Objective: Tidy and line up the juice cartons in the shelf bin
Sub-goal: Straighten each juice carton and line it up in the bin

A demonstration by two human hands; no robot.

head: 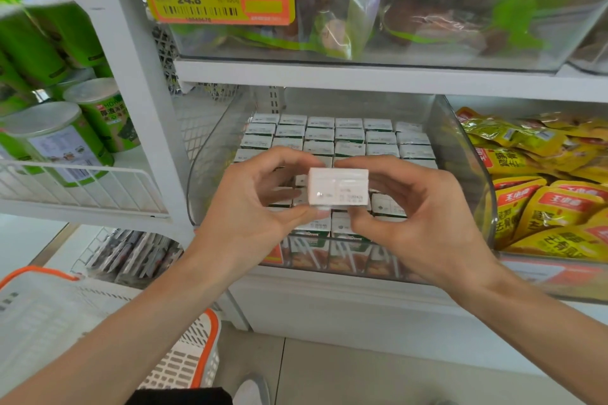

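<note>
Juice carton [338,187], white and small, is lifted above the front half of the bin [460,154], with its printed top face turned toward the camera. Its long axis runs from the bin's left wall toward its right wall, matching the tops of the packed rows of cartons [348,136] at the back of the bin.

The left hand [260,204] grips the carton's left end, fingers curled over the top edge and thumb under it. The right hand [418,214] pinches the right end the same way. The two hands are about equally near, so either could set the carton down alone.

The back rows look square and tight. Just beneath the carton, in the middle of the bin, the tops look uneven, but the hands hide most of that patch, so I cannot tell whether a free slot is there.

Room above the bin is limited by the shelf board [362,76] overhead. The likely path is straight down inside the clear walls, well apart from the yellow pouches [543,181] past the right wall.
</note>
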